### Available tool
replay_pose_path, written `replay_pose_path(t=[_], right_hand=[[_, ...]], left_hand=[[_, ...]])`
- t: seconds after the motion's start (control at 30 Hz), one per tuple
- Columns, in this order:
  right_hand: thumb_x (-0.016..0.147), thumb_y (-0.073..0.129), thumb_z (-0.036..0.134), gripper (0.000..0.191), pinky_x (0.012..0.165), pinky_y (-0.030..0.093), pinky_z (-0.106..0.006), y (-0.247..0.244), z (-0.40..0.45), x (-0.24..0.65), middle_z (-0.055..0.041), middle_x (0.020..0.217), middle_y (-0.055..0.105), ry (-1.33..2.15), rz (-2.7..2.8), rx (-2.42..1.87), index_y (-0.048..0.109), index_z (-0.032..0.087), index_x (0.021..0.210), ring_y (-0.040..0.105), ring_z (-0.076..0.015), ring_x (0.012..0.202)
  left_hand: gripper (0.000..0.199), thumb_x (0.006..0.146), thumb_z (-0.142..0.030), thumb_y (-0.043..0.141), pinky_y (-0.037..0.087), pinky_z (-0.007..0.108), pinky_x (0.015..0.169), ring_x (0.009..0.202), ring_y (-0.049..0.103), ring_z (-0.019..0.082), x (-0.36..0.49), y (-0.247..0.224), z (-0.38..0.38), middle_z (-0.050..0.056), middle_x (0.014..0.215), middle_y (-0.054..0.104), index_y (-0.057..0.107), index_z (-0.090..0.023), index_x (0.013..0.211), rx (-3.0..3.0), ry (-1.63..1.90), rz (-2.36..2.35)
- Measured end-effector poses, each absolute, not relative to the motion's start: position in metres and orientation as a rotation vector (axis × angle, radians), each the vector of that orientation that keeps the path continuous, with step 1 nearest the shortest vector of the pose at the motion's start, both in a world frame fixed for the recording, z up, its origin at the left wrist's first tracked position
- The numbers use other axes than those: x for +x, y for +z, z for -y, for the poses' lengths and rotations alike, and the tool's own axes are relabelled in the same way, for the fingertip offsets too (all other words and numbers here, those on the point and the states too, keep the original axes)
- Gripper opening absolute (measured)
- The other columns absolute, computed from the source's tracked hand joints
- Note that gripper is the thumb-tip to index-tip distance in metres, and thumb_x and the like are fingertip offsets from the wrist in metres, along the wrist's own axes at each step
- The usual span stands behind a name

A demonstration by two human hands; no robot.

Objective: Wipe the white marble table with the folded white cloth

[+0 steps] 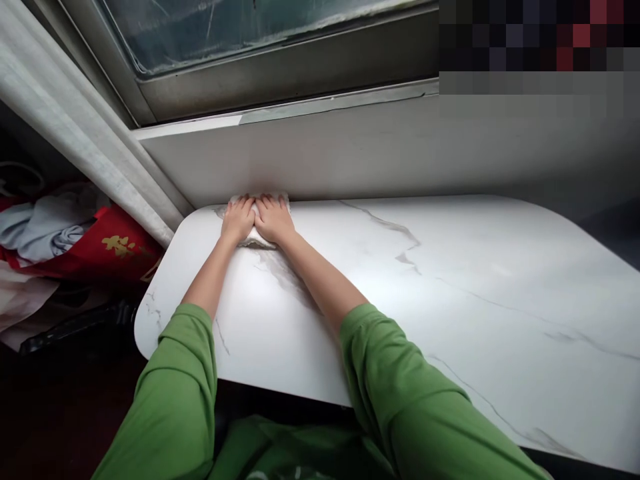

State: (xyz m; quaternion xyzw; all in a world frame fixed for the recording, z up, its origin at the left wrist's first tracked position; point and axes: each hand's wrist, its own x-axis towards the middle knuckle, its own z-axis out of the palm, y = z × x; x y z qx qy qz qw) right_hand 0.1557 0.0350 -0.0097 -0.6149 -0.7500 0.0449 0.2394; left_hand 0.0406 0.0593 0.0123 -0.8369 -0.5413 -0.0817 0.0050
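1. Head view: a white cloth (pixel 257 239) is pressed onto a white table (pixel 475 267) by two hands, toward the left end, at the back edge by the wall (pixel 360 150).
2. The left hand (pixel 239 219) is laid flat on the left part of the cloth, its fingers stretched out.
3. The right hand (pixel 274 219) is laid flat on the right part, its fingers stretched out too.
4. The hands are set side by side, thumbs close together.
5. Green sleeves (pixel 400 367) are pushed up on both arms.
6. The table is marked with wavy grey lines.
7. Pale clothes (pixel 65 230) are held in a red bag (pixel 133 247), below a pale curtain (pixel 85 113).
8. A window (pixel 240 33) is set above the wall.
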Motion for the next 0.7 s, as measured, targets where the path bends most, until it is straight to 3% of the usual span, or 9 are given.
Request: replay_pose_path(t=[0.3, 0.57, 0.7], right_hand=[[0.095, 0.031, 0.024, 0.055, 0.116, 0.012, -0.050, -0.006, 0.031, 0.171, -0.0189, 0.153, 0.032, 0.120, 2.116, -1.721, 0.035, 0.003, 0.146, 0.026, -0.0272, 0.143], [0.095, 0.027, 0.026, 0.059, 0.115, 0.017, -0.057, -0.008, 0.191, 0.200, -0.0235, 0.153, 0.028, -0.038, 2.282, -1.746, 0.032, -0.003, 0.146, 0.022, -0.0354, 0.143], [0.094, 0.030, 0.029, 0.062, 0.114, 0.021, -0.059, -0.008, 0.260, 0.218, -0.0246, 0.151, 0.030, -0.151, 2.325, -1.619, 0.031, -0.003, 0.147, 0.021, -0.0361, 0.143]], left_hand=[[0.050, 0.097, -0.021, 0.026, 0.013, 0.046, 0.119, 0.144, 0.024, 0.023, 0.051, 0.011, 0.004, 0.013, 0.155, 0.029, 0.037, -0.009, 0.145, -2.671, -0.244, 1.656], [0.052, 0.098, -0.023, 0.024, 0.011, 0.049, 0.120, 0.146, 0.017, 0.025, 0.066, 0.007, 0.151, 0.015, 0.156, 0.025, 0.033, -0.005, 0.146, -2.856, -0.236, 1.472], [0.054, 0.098, -0.024, 0.026, 0.015, 0.045, 0.121, 0.147, 0.010, 0.023, 0.069, 0.009, 0.215, 0.017, 0.156, 0.024, 0.030, -0.001, 0.146, -3.005, -0.306, 1.237]])
